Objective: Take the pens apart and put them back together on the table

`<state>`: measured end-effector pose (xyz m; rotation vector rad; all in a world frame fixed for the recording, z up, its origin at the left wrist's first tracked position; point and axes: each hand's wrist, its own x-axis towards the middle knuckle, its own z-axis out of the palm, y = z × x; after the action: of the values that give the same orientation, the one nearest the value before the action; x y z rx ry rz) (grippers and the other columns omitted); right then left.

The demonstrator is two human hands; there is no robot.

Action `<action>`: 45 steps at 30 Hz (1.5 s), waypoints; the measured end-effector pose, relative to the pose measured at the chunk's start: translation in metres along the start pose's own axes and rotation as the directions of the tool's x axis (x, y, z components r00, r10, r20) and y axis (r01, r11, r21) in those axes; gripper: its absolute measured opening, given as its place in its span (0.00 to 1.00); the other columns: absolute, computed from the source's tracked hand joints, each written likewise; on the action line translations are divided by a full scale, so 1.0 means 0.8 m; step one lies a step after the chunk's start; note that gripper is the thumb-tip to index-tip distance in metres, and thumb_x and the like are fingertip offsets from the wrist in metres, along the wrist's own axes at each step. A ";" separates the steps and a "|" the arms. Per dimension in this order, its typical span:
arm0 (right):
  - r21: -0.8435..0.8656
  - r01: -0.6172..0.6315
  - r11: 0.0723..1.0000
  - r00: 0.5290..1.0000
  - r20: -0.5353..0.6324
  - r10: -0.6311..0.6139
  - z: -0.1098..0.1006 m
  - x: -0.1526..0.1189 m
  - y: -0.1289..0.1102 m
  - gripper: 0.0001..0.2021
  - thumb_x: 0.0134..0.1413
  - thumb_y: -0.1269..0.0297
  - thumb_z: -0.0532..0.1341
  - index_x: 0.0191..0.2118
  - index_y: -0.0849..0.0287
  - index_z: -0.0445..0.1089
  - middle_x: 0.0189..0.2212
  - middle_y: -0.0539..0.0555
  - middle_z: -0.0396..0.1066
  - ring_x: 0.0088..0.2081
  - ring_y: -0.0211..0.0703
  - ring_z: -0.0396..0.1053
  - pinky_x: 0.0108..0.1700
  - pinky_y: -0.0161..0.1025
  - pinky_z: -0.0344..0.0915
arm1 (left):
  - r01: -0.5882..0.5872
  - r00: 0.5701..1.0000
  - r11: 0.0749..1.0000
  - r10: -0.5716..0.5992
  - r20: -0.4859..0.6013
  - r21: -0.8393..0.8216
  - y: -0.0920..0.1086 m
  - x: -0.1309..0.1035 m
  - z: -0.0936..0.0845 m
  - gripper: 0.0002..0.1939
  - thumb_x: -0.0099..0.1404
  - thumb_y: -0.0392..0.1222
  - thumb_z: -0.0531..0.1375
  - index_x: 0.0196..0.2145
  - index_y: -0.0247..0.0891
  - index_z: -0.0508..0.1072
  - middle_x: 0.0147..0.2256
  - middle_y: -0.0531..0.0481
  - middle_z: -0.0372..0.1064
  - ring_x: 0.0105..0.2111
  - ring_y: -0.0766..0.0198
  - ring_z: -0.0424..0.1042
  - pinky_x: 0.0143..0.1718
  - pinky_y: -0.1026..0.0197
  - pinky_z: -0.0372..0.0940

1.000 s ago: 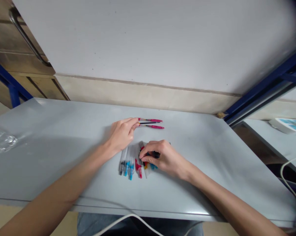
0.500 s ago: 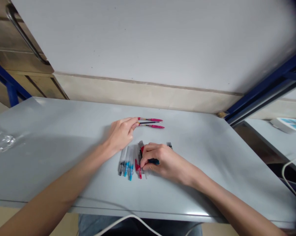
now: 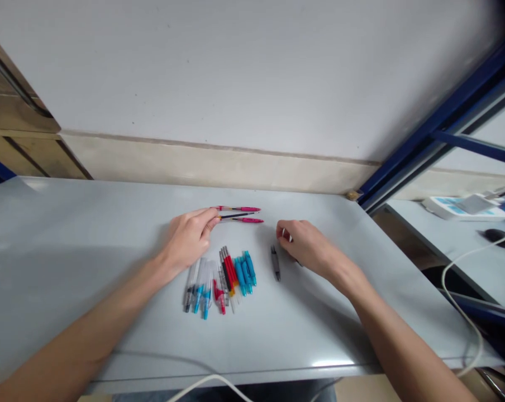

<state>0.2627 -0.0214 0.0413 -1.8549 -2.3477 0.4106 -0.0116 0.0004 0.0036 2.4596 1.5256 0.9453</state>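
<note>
My left hand point(image 3: 189, 239) pinches the end of a black pen refill point(image 3: 239, 215), which points right between two pink pens point(image 3: 249, 220). Right of these, my right hand point(image 3: 306, 245) is low over the table with fingers curled together; what they hold, if anything, is hidden. A dark grey pen part point(image 3: 275, 263) lies just left of it, and a dark tip peeks out under the palm. Between my hands are clear pen barrels point(image 3: 202, 273) with black and blue ends, a red-clipped part point(image 3: 219, 296), red and black refills point(image 3: 229, 271) and several blue pen parts point(image 3: 244, 273).
The grey tabletop point(image 3: 89, 279) meets a tiled wall base point(image 3: 214, 164) at the back. A blue metal frame point(image 3: 403, 134) rises on the right. Beyond it are a white device point(image 3: 462, 209), a black mouse point(image 3: 501, 238) and a white cable point(image 3: 449, 279).
My right hand has left the refills and moved right and up past the dark grey part, uncovering the blue parts. My left hand still pinches the black refill. The view has turned rightward.
</note>
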 end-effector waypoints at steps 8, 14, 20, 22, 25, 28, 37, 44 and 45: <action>0.147 -0.010 0.989 0.997 0.083 -0.002 -0.001 -0.009 -0.031 0.12 0.59 0.72 0.54 0.25 0.56 0.62 0.15 0.48 0.64 0.17 0.37 0.57 0.24 0.38 0.51 | -0.013 1.000 1.000 0.013 -0.004 -0.018 0.004 0.000 -0.001 0.14 0.72 0.39 0.50 0.28 0.40 0.64 0.26 0.53 0.65 0.25 0.64 0.60 0.29 0.62 0.50; 0.267 0.022 0.963 0.996 0.077 -0.044 0.003 -0.008 -0.030 0.07 0.61 0.67 0.56 0.30 0.56 0.68 0.17 0.48 0.68 0.18 0.37 0.62 0.24 0.36 0.55 | -0.013 1.000 1.000 0.013 -0.005 -0.007 0.003 -0.001 -0.001 0.13 0.72 0.40 0.50 0.29 0.41 0.67 0.27 0.52 0.67 0.25 0.64 0.62 0.28 0.62 0.51; 0.376 0.074 0.924 0.963 0.213 -0.164 0.002 -0.008 -0.024 0.06 0.55 0.71 0.60 0.37 0.56 0.72 0.24 0.49 0.72 0.20 0.37 0.67 0.24 0.35 0.58 | -0.009 1.000 1.000 0.009 0.001 -0.011 0.003 0.000 -0.001 0.13 0.73 0.40 0.51 0.30 0.41 0.68 0.28 0.53 0.69 0.26 0.64 0.63 0.29 0.62 0.51; 0.356 0.073 0.932 0.969 0.198 -0.151 0.003 -0.007 -0.027 0.07 0.53 0.73 0.59 0.36 0.56 0.72 0.22 0.48 0.70 0.21 0.37 0.66 0.24 0.34 0.58 | -0.007 1.000 1.000 0.007 0.001 -0.008 0.004 0.000 -0.001 0.13 0.73 0.40 0.51 0.30 0.41 0.69 0.28 0.53 0.69 0.26 0.64 0.63 0.29 0.62 0.52; 0.289 0.070 0.955 0.989 0.103 -0.104 0.008 -0.006 -0.032 0.08 0.50 0.77 0.59 0.33 0.57 0.71 0.22 0.48 0.70 0.22 0.36 0.64 0.26 0.35 0.57 | -0.008 1.000 1.000 0.008 0.001 -0.007 0.004 -0.001 0.000 0.13 0.73 0.40 0.51 0.31 0.41 0.69 0.29 0.52 0.71 0.27 0.64 0.65 0.30 0.62 0.52; 0.311 0.066 0.948 0.996 0.044 -0.083 0.011 -0.004 -0.033 0.08 0.51 0.76 0.59 0.33 0.57 0.71 0.22 0.48 0.70 0.22 0.36 0.63 0.26 0.34 0.57 | -0.014 1.000 1.000 0.014 0.000 -0.022 0.004 -0.001 0.001 0.13 0.73 0.41 0.51 0.32 0.41 0.70 0.31 0.51 0.72 0.28 0.63 0.66 0.30 0.62 0.53; 0.955 0.116 0.272 0.991 -0.093 -0.093 0.022 0.007 -0.044 0.19 0.59 0.55 0.65 0.52 0.61 0.73 0.37 0.56 0.74 0.32 0.38 0.70 0.32 0.35 0.67 | -0.074 0.993 0.974 0.092 0.073 -0.216 0.025 -0.004 -0.006 0.13 0.76 0.41 0.49 0.34 0.40 0.68 0.27 0.54 0.65 0.26 0.66 0.61 0.30 0.62 0.57; 0.947 0.287 0.145 0.934 -0.311 0.179 0.019 0.024 -0.050 0.14 0.60 0.52 0.65 0.38 0.59 0.75 0.28 0.50 0.70 0.24 0.34 0.62 0.27 0.33 0.62 | -0.166 0.985 0.946 0.170 -0.012 -0.279 0.025 -0.002 0.004 0.15 0.76 0.39 0.49 0.55 0.39 0.70 0.49 0.44 0.73 0.47 0.59 0.73 0.49 0.57 0.66; 0.925 0.324 0.198 0.911 -0.362 0.197 0.014 0.024 -0.051 0.14 0.60 0.51 0.64 0.36 0.59 0.74 0.25 0.49 0.67 0.23 0.33 0.59 0.24 0.33 0.59 | -0.157 0.987 0.949 0.157 -0.022 -0.272 0.021 -0.002 0.004 0.17 0.76 0.38 0.48 0.58 0.39 0.68 0.52 0.43 0.72 0.49 0.59 0.72 0.50 0.56 0.66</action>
<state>0.2168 -0.0133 0.0413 -0.9596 -1.1751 1.0727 0.0030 -0.0087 0.0068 2.4052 1.1225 1.0981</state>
